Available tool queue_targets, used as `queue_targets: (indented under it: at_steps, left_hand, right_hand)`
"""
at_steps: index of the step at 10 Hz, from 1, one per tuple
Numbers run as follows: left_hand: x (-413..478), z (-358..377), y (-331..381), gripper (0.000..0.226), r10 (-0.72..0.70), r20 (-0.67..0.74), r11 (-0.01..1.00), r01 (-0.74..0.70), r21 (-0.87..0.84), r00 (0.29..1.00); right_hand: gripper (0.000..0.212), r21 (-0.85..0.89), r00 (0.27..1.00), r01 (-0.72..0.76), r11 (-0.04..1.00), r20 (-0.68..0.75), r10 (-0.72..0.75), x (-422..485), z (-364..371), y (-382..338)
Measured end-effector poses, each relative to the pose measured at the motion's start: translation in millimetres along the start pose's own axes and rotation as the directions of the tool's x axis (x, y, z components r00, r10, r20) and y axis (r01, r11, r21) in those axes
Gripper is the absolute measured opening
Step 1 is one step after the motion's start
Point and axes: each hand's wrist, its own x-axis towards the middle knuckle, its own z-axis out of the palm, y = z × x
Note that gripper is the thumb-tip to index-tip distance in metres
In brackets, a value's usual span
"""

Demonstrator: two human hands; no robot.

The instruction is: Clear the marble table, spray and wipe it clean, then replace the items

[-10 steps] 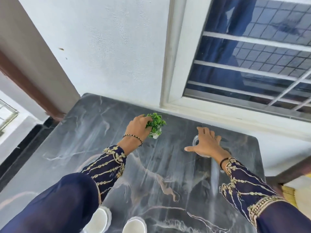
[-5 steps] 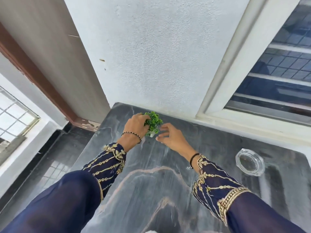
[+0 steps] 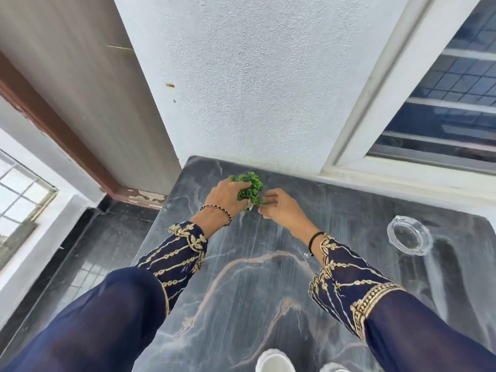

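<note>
Marble, dark grey with pale and rust veins, forms the worktop [image 3: 268, 291], which stands against a rough white wall [image 3: 255, 76]. A white-framed barred window [image 3: 442, 108] is on the right. On the left is a grey door [image 3: 80, 89] in a brown frame, above a dark glossy floor [image 3: 88, 251]. A clear glass dish [image 3: 409, 234] sits alone well to the right on the worktop, and two white cups [image 3: 273, 361] are cut off at the near edge. The plant [image 3: 252, 182], green with a small white pot, is at the far left corner near the wall. The left hand [image 3: 225, 197] grips its foliage from above, fingers [image 3: 241, 185] curled over the leaves. The right hand [image 3: 284, 212] meets the plant's lower leaves with its fingertips; whether they pinch cannot be told. A second ago the right hand lay on the dish and the plant was further right, below the window frame. Half a second ago the right hand was just short of the plant with its fingers spread; now they touch it. The view has swung left.
</note>
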Motion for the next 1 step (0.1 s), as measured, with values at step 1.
queue_targets:
  at_steps: [1]
  left_hand:
    - [-8.0,-5.0,7.8,0.053,-0.056,-0.034,0.992,0.059,0.115,0.998]
  right_hand:
    - [0.060,-0.032,0.999,0.001,0.999,-0.035,-0.002,-13.7,-3.6,-2.9]
